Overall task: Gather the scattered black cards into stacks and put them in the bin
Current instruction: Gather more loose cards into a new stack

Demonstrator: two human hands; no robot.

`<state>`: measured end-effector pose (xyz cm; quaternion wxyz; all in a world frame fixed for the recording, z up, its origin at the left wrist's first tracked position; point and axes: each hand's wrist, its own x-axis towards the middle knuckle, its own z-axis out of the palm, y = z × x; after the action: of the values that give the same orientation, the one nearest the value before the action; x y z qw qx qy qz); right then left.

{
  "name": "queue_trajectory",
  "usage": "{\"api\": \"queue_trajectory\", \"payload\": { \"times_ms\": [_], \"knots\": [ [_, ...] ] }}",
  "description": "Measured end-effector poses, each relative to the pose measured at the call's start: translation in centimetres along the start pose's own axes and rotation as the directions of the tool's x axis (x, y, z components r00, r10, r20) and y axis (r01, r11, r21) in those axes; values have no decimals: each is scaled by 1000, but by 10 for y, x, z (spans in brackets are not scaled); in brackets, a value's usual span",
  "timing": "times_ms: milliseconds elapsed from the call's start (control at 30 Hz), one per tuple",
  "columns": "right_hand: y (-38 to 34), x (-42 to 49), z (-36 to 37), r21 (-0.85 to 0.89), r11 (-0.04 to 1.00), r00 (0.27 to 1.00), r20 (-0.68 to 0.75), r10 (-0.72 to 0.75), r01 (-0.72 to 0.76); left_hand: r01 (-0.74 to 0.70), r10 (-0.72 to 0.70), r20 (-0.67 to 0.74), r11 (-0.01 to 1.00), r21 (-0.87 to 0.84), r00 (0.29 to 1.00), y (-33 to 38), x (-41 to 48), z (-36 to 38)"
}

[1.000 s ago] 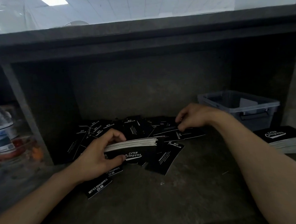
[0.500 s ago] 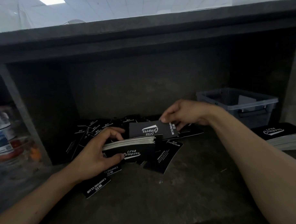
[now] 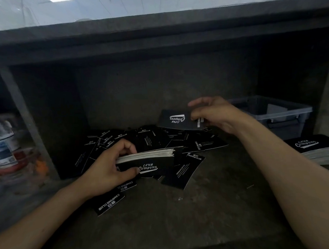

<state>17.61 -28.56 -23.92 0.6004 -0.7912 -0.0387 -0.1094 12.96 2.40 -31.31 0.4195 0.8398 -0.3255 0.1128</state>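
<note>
Dark concrete surface [image 3: 182,222] under an overhanging shelf, dim light. Grey bin [image 3: 282,113] back right, against the wall, something pale inside; contents otherwise unclear. Finished stack [image 3: 315,147] lying on surface in front of bin, far right, "Club Camping" face up. Bottle [image 3: 2,146] at far left, blurred. Loose cards [image 3: 182,173] scattered across surface centre, overlapping, most against the back wall, a few nearer the front. Left hand [image 3: 109,170] low over the pile, grip closed on a thick stack of cards [image 3: 150,158]: thumb on the logo face, fingers over the far edge, white card edges showing on top. Right hand [image 3: 213,114] raised above the pile, left of the bin, grip pinching a few cards [image 3: 178,120] at their right end, logo upside down; index finger extended, not on the cards. Raised cards clear of the pile and well apart from the left-hand stack.
</note>
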Motion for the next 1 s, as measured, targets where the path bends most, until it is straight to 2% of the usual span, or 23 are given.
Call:
{"api": "queue_trajectory", "payload": {
  "times_ms": [133, 300, 367, 433, 467, 533, 600, 700, 867, 933, 1000],
  "knots": [
    [-7, 4, 1, 155, 971, 964, -221, -144, 181, 4, -4, -9, 1000, 8, 1000, 2, -1, 0],
    [-9, 2, 6, 259, 918, 933, -280, -228, 302, 3, -3, -8, 1000, 20, 1000, 3, -1, 0],
    [-7, -3, 14, 154, 928, 930, -202, -307, 340, 0, 0, -8, 1000, 28, 1000, 2, -1, -1],
    [-2, -10, 27, 30, 932, 933, 7, -361, 360, -4, 4, -6, 1000, 28, 1000, 2, 0, -1],
    [1, -14, 35, -17, 940, 931, 147, -334, 340, -7, 7, -6, 1000, 25, 1000, 1, -1, -1],
    [6, -20, 46, -144, 952, 896, 400, -193, 269, -14, 14, -10, 1000, 14, 1000, 1, -1, -1],
    [9, -22, 48, -273, 939, 844, 535, -33, 210, -22, 23, -23, 1000, 21, 999, 1, -1, -1],
    [5, -23, 40, -278, 954, 794, 602, 83, 110, -48, 53, -55, 995, 90, 997, 1, 0, -2],
    [6, -22, 37, -212, 977, 698, 705, 127, 36, -42, 46, -70, 998, 49, 997, -2, 0, -4],
    [5, -18, 37, -165, 986, 731, 672, 116, -4, -41, 41, -45, 999, 10, 998, -3, 0, -3],
    [10, -11, 33, -227, 971, 853, 519, 52, 79, -29, 28, -34, 1000, -11, 999, -2, -1, -1]
  ]
}}
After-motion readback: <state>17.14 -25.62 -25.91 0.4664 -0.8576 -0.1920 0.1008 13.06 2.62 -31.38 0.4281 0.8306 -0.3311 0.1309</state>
